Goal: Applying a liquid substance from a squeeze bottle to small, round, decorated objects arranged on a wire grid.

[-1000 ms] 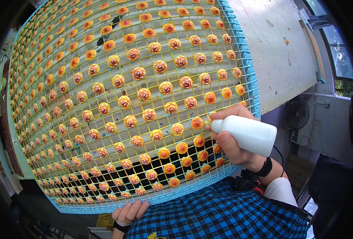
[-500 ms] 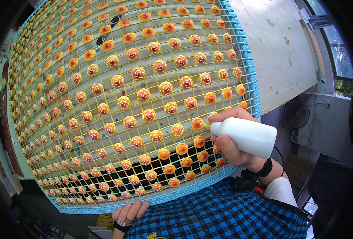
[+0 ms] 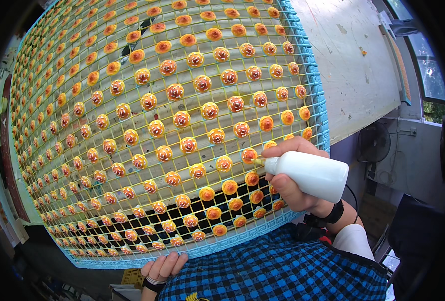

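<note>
My right hand (image 3: 298,175) is closed round a white squeeze bottle (image 3: 313,175), tilted with its narrow yellowish nozzle pointing left. The nozzle tip is at the right edge of an orange-yellow rose ornament (image 3: 249,155); whether they touch I cannot tell. Rows of such roses sit on a large yellow grid panel (image 3: 307,55) with a light blue woven-looking border. Many roses carry white strokes, such as one rose (image 3: 181,119) near the middle; others are plain orange, like one (image 3: 229,187) below the nozzle. My left hand (image 3: 166,266) curls its fingers over the panel's near edge, thumb hidden.
Beneath the panel lies a pale, stained tabletop (image 3: 348,60), reaching out to the right. A dark fan (image 3: 374,143) stands beyond it, near a window (image 3: 430,70). A blue-and-black checked apron (image 3: 277,261) covers my lap, and a yellow crate (image 3: 133,276) is low at left.
My right hand and the bottle have shifted very slightly, the bottle's base a little lower. The nozzle stays at the same rose, and my left hand keeps its place.
</note>
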A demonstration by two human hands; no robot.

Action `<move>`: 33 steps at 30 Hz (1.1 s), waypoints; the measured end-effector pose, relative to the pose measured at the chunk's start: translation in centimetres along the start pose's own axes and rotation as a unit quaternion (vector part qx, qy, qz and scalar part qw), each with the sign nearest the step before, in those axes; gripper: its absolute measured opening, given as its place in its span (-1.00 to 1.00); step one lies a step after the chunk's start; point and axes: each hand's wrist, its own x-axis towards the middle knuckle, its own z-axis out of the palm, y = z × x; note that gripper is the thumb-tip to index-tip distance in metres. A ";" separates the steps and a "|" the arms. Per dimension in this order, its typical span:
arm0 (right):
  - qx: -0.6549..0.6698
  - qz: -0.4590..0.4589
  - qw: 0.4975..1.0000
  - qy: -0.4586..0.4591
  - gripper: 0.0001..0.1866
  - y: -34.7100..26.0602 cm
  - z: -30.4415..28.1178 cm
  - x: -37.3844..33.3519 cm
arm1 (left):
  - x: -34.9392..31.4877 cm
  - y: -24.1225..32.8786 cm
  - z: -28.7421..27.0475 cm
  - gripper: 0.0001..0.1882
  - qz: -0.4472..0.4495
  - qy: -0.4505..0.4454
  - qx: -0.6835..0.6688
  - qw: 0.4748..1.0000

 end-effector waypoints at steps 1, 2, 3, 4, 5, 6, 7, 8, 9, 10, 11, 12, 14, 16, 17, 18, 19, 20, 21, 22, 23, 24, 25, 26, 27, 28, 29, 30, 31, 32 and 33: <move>0.009 0.008 1.000 -0.002 -0.79 0.0 0.0 0.0 | 0.0 0.0 0.0 -0.62 -0.002 -0.001 -0.002 1.000; 0.018 0.015 1.000 -0.003 -0.79 -0.1 -0.1 0.0 | -0.1 0.1 0.0 -0.62 -0.004 -0.002 -0.004 1.000; 0.027 0.023 0.999 -0.005 -0.79 -0.1 -0.1 -0.1 | -0.1 0.1 0.0 -0.62 -0.006 -0.003 -0.005 1.000; 0.028 0.025 0.999 -0.005 -0.80 -0.2 -0.1 -0.1 | -0.1 0.2 0.0 -0.62 -0.011 -0.002 -0.008 1.000; 0.028 0.028 0.999 -0.006 -0.80 -0.2 -0.1 -0.1 | -0.2 0.3 0.0 -0.62 -0.016 0.000 -0.011 1.000; 0.029 0.030 0.999 -0.006 -0.80 -0.3 -0.1 -0.1 | -0.2 0.4 0.0 -0.62 -0.021 0.002 -0.014 1.000; 0.036 0.035 0.999 -0.006 -0.80 -0.2 -0.2 -0.1 | -0.2 0.4 0.0 -0.62 -0.020 0.000 -0.015 1.000; 0.043 0.040 0.998 -0.005 -0.81 -0.2 -0.2 -0.2 | -0.2 0.4 0.0 -0.62 -0.020 -0.002 -0.015 1.000; 0.049 0.044 0.998 -0.005 -0.81 -0.2 -0.2 -0.2 | -0.2 0.4 -0.1 -0.62 -0.020 -0.004 -0.016 1.000; 0.044 0.041 0.998 -0.010 -0.80 -0.2 -0.3 -0.2 | 0.0 0.3 0.2 -0.67 -0.013 0.030 -0.011 0.999; 0.039 0.039 0.998 -0.015 -0.80 -0.3 -0.3 -0.1 | 0.2 0.1 0.8 -0.70 -0.007 0.063 -0.007 0.998; 0.034 0.036 0.999 -0.019 -0.80 -0.3 -0.4 -0.1 | 0.4 0.0 1.1 -0.70 0.001 0.097 -0.002 0.995; 0.077 0.036 0.996 0.001 -0.79 -0.1 -0.4 -0.3 | 0.5 -0.4 1.0 -0.68 0.018 0.088 0.011 0.996; 0.093 0.045 0.995 0.011 -0.78 0.0 -0.5 -0.6 | 0.5 -0.5 0.9 -0.66 0.024 0.082 0.019 0.996; 0.087 0.055 0.995 0.010 -0.77 -0.1 -0.6 -0.7 | 0.5 -0.4 0.9 -0.64 0.022 0.080 0.021 0.996; 0.081 0.065 0.995 0.010 -0.77 -0.2 -0.7 -0.8 | 0.4 -0.4 0.9 -0.63 0.020 0.079 0.022 0.996; 0.069 0.056 0.996 0.001 -0.77 -0.2 -0.7 -0.7 | 0.3 -0.3 0.6 -0.65 0.018 0.052 0.017 0.998; 0.057 0.047 0.997 -0.008 -0.77 -0.2 -0.8 -0.6 | 0.2 -0.3 0.2 -0.64 0.015 0.025 0.012 0.999; 0.046 0.039 0.998 -0.017 -0.77 -0.2 -0.9 -0.5 | 0.2 -0.3 -0.1 -0.63 0.013 -0.002 0.008 1.000; 0.047 0.041 0.998 -0.013 -0.78 -0.3 -0.8 -0.5 | 0.2 -0.3 -0.1 -0.63 0.012 0.000 0.005 1.000; 0.049 0.044 0.998 -0.010 -0.78 -0.4 -0.7 -0.5 | 0.2 -0.3 -0.1 -0.64 0.011 0.002 0.003 1.000; 0.052 0.047 0.998 -0.007 -0.79 -0.4 -0.7 -0.4 | 0.2 -0.3 -0.1 -0.64 0.010 0.003 0.002 1.000; 0.047 0.043 0.998 -0.007 -0.79 -0.4 -0.7 -0.5 | 0.3 -0.4 0.2 -0.65 0.017 0.027 0.008 0.999; 0.042 0.038 0.998 -0.006 -0.80 -0.3 -0.7 -0.5 | 0.5 -0.6 0.5 -0.65 0.025 0.051 0.015 0.998; 0.037 0.034 0.999 -0.006 -0.80 -0.3 -0.6 -0.5 | 0.6 -0.7 0.8 -0.64 0.033 0.076 0.021 0.996; 0.033 0.024 0.999 -0.006 -0.80 -0.2 -0.6 -0.4 | 0.5 -0.7 0.7 -0.64 0.035 0.075 0.023 0.996; 0.028 0.015 0.999 -0.004 -0.81 -0.2 -0.7 -0.3 | 0.6 -0.7 0.8 -0.65 0.037 0.076 0.022 0.996; 0.024 0.005 1.000 -0.003 -0.81 -0.2 -0.7 -0.2 | 0.6 -0.7 0.8 -0.65 0.039 0.075 0.023 0.996; 0.023 0.006 1.000 -0.004 -0.81 -0.2 -0.7 -0.2 | 0.5 -0.6 0.5 -0.66 0.026 0.053 0.015 0.998; 0.022 0.007 1.000 -0.005 -0.81 -0.2 -0.7 -0.2 | 0.2 -0.3 0.2 -0.66 0.013 0.032 0.007 0.999; 0.021 0.008 1.000 -0.005 -0.81 -0.2 -0.7 -0.3 | 0.1 -0.1 0.0 -0.65 0.001 0.011 -0.001 1.000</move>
